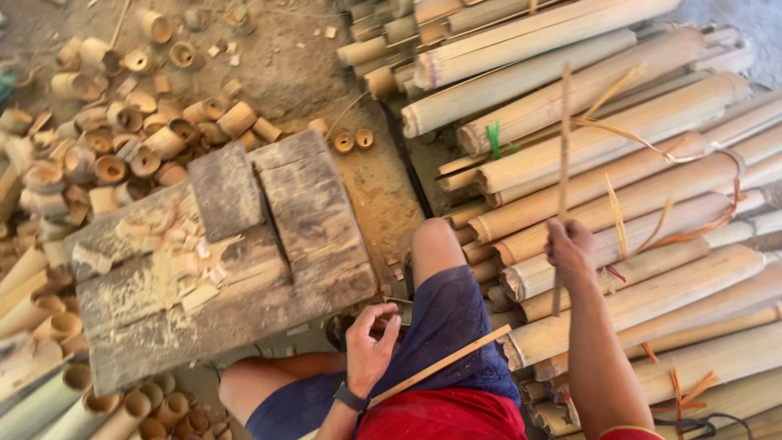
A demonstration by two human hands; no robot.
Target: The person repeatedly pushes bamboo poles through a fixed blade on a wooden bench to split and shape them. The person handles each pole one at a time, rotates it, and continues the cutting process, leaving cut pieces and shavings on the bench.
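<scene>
**Operator:** Thin pale bamboo strip [563, 155], long and narrow, standing nearly upright in my view: that is what my right hand [570, 247] is closed around. The fist grips it low down, so most of the strip rises above the knuckles and a short end pokes out below. It stands over the stacked bundles of tan split-bamboo slats [635, 204] on my right.

**Observer:** And your left hand?

**Operator:** My left hand [371, 346] sits over my thigh, fingers curled inward. A second flat bamboo strip [444, 364] runs slantwise from the wrist towards the bundles, but whether the fingers actually pinch it I cannot tell. There is a black wristband [350, 398] on that wrist.

**Observer:** What is in front of you?

**Operator:** A weathered grey wooden chopping block [244, 277] made of rough planks, just beside my bare knee [430, 238]. Pale bamboo chips and shavings [183, 261] lie scattered on its left half. Beyond it, on the dirt ground [285, 65], is a heap of short cut bamboo rings and hollow offcuts [122, 138], and round bamboo tubes [57, 399] lie at the lower left.

**Observer:** Anything marked on the bundles?

**Operator:** One green tie [494, 138] on a bundle, and thin orange-brown binding strips [692, 220] curling loose across several others.
</scene>
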